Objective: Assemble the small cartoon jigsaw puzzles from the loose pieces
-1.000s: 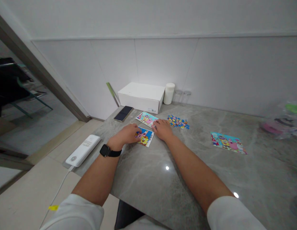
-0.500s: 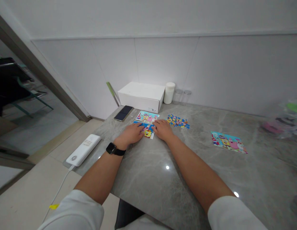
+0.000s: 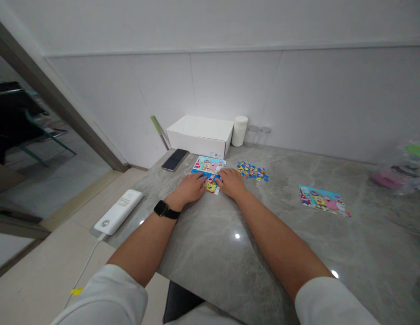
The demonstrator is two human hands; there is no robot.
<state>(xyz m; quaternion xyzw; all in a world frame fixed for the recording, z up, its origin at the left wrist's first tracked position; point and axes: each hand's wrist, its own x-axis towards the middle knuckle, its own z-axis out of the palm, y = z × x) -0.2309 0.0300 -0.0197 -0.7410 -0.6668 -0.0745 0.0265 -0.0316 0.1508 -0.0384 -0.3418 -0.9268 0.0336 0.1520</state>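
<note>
A partly assembled cartoon jigsaw puzzle (image 3: 212, 186), blue and yellow, lies on the grey marbled table between my two hands. My left hand (image 3: 191, 187) grips its left side with bent fingers, hiding part of it. At the right side, my right hand (image 3: 231, 183) has its fingers curled on the puzzle's edge. Just beyond, touching or nearly touching the puzzle, is a bright cartoon picture (image 3: 210, 164). Loose jigsaw pieces (image 3: 252, 171) form a pile to the right of my right hand. Whether a single piece is under my fingertips is hidden.
A phone (image 3: 175, 160) lies left of the picture. Behind stand a white box (image 3: 199, 135), a white bottle (image 3: 240, 131) and two clear glasses (image 3: 259, 136). Another cartoon picture card (image 3: 323, 201) lies to the right. A white power strip (image 3: 118, 211) sits at the left edge.
The jigsaw puzzle has shifted slightly to the right, and my left hand has moved a little right with it. My right hand has hardly moved.
</note>
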